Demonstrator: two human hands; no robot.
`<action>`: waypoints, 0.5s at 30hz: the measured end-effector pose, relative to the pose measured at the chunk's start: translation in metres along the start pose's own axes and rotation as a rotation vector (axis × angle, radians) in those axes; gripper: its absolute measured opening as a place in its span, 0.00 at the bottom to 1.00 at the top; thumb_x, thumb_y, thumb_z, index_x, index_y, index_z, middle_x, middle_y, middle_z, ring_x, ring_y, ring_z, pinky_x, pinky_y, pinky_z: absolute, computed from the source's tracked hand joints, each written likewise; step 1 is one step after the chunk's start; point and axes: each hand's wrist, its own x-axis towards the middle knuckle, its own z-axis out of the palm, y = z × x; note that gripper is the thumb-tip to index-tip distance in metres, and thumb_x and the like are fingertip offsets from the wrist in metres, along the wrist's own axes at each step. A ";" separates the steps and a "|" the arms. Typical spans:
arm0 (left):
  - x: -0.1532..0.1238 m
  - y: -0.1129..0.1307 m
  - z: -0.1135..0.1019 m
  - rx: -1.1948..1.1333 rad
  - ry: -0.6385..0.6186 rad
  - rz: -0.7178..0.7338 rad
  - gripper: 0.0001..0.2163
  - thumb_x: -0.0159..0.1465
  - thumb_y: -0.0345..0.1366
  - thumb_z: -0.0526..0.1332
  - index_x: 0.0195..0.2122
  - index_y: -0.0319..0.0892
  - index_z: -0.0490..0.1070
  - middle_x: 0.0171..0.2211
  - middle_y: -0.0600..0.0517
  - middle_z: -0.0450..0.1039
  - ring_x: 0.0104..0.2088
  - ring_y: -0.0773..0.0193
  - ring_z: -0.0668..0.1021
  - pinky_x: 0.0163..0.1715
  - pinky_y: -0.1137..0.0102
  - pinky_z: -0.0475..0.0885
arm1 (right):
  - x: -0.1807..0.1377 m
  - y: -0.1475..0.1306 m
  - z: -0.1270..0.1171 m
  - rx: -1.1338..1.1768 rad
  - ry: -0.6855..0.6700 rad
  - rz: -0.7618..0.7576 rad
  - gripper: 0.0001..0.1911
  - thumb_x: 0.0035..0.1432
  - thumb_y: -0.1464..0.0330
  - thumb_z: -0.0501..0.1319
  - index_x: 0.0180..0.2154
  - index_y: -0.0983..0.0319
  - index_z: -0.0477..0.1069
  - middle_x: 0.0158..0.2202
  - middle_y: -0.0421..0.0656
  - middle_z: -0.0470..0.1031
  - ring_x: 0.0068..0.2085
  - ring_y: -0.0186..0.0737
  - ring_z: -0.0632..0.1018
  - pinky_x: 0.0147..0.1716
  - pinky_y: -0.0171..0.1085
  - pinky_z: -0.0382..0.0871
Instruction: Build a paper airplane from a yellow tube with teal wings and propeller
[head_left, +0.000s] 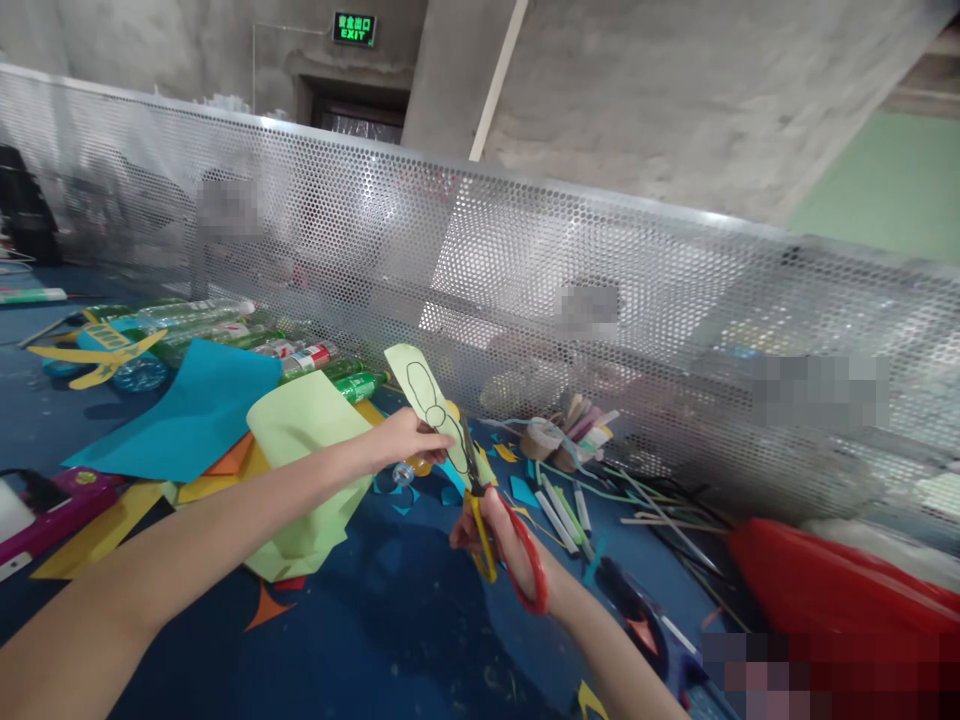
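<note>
While the far left of the blue tabletop [420, 630] is occupied by a purple power strip [64, 515] with a black plug fitted into it, a yellow paper cut-out shaped like an aeroplane [109, 357] is seen farther back. To its right, a large bright blue paper sheet [199, 420] is spread out, backed by a row of clear and green plastic bottles [217, 312]. Next, yellow and orange paper is partly covered by a curved, pale green paper sheet [300, 430], and an orange paper scrap [266, 608] is left in front of it. Near the middle, a narrow pale green paper strip with rounded black outlines [421, 390] is pinched between the thumb and fingers of the left hand [411, 438] and held up at a tilt. Its lower end is met by metal scissors with one red and one yellow handle [478, 489], whose loops are gripped by the curled right hand [504, 527]; whether the blades are parted cannot be told. Behind, small yellow and blue paper scraps [523, 490] are scattered. Farther right, slim white and green sticks [559, 525] are laid down, followed by a glossy red bag [832, 580]
</note>
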 end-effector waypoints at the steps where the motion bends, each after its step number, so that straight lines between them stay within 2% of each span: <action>1: 0.000 0.000 0.000 0.004 0.002 0.010 0.07 0.54 0.34 0.67 0.28 0.36 0.73 0.25 0.50 0.75 0.26 0.64 0.76 0.32 0.68 0.73 | 0.000 0.000 0.000 0.002 -0.001 -0.001 0.32 0.49 0.37 0.48 0.25 0.60 0.62 0.27 0.43 0.71 0.34 0.42 0.75 0.43 0.44 0.68; 10: -0.002 0.004 0.003 0.073 0.011 0.013 0.03 0.56 0.31 0.64 0.29 0.36 0.72 0.23 0.50 0.75 0.26 0.63 0.77 0.33 0.68 0.73 | 0.004 0.009 -0.004 0.040 -0.015 -0.013 0.31 0.52 0.39 0.46 0.25 0.60 0.63 0.29 0.44 0.73 0.35 0.43 0.75 0.45 0.46 0.68; 15: -0.003 0.004 0.004 0.033 0.005 0.011 0.04 0.55 0.31 0.66 0.28 0.36 0.72 0.23 0.51 0.75 0.25 0.65 0.76 0.31 0.69 0.73 | 0.005 0.011 -0.004 -0.039 -0.005 -0.005 0.32 0.53 0.38 0.43 0.25 0.60 0.61 0.27 0.42 0.71 0.35 0.42 0.75 0.42 0.43 0.68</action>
